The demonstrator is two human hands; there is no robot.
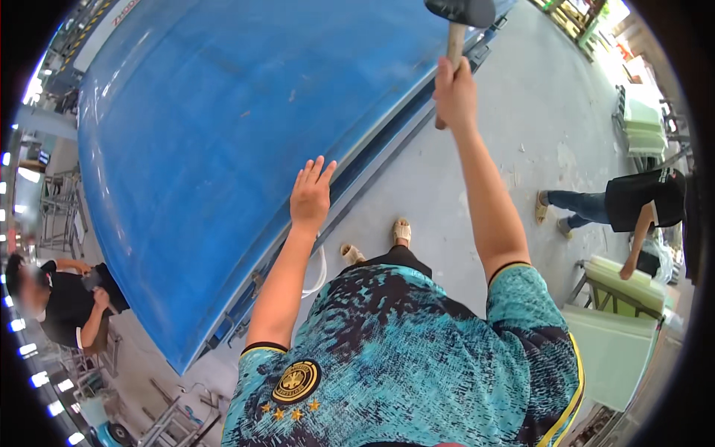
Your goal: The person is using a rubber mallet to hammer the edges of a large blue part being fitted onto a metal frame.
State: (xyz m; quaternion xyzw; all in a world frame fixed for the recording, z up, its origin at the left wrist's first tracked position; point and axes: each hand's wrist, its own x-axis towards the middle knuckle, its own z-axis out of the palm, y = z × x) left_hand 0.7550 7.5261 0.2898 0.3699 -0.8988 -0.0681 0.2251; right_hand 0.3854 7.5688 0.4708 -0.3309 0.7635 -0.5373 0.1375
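A large blue sheet-like panel (223, 134) with a smooth, slightly shiny surface fills the upper left and middle. My left hand (310, 198) lies flat near its right-hand edge, fingers stretched out and holding nothing. Raised beyond that edge, my right hand (456, 93) is wrapped round the wooden handle of a mallet. The black head of the mallet (463, 10) points away from me at the top of the view and touches nothing that I can see. Along the panel's edge runs a dark metal rail (395, 138).
A person with a hand tool (71, 302) stands at the panel's far left side. Another person (633, 201) is at the right, beside stacked pale green sheets (611, 350) on a stand. A white bucket (316, 272) sits near my feet. Metal frames (167, 421) lie at lower left.
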